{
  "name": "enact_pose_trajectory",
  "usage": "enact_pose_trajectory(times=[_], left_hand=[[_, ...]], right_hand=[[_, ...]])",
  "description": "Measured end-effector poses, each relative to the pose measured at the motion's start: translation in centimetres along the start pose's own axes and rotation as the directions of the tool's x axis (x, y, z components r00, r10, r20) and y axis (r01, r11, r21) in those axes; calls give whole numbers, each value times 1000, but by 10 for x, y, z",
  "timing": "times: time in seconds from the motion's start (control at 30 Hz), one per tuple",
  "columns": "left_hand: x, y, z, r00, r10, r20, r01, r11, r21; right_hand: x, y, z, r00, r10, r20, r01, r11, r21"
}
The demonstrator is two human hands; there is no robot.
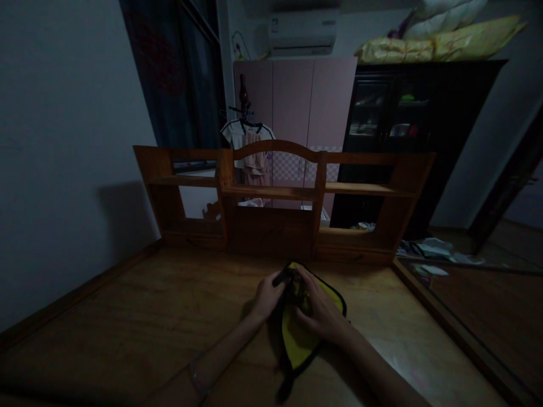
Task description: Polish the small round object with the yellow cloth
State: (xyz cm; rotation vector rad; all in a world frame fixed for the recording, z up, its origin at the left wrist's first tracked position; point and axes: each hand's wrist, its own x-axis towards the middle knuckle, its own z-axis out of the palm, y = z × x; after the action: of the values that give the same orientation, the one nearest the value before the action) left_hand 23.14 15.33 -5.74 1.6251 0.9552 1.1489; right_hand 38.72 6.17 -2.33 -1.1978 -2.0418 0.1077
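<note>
A yellow cloth (298,339) with black edging lies crumpled on the wooden board under my hands, one dark corner pointing toward me. My left hand (267,297) is closed at its far left side, around a short black part (280,277) that sticks up by the thumb. Between my hands is a small dark object (297,291) with yellowish patches; dim light and my fingers hide its kind. My right hand (316,308) curves over this object from the right, thumb below and fingers above, resting over the cloth.
A low wooden shelf unit (271,194) stands along the board's far edge. To the left is a white wall (76,141). A raised wooden rim (449,316) borders the right side. Beyond are pink wardrobe doors (292,102), a dark cabinet (394,141) and hanging clothes (254,152).
</note>
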Motion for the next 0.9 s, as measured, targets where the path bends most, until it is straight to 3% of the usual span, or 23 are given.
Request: enact_pose_trajectory(times=[0.13, 0.3, 0.43, 0.67, 0.8, 0.9], left_hand=[[0, -1, -2, 999, -1, 39, 0, 1000, 10], [-7, 11, -1, 971, 131, 201, -162, 976, 146], [-13, 17, 0, 961, 173, 217, -231, 932, 280], [-10, 19, 2, 983, 137, 124, -165, 954, 251], [-5, 17, 3, 990, -5, 142, -24, 979, 203], [-6, 12, 7, 990, -58, 130, 49, 996, 68]], right_hand=[[-1, 9, 5, 999, 48, 0, -48, 999, -15], [-4, 18, 7, 995, 104, 6, -104, 994, -44], [-5, 22, 6, 999, 51, 6, -50, 997, -62], [-2, 23, 2, 997, -23, -71, 16, 995, -101], [-4, 22, -1, 996, -18, -87, 8, 993, -117], [-4, 24, -1, 998, 11, -69, -19, 992, -126]])
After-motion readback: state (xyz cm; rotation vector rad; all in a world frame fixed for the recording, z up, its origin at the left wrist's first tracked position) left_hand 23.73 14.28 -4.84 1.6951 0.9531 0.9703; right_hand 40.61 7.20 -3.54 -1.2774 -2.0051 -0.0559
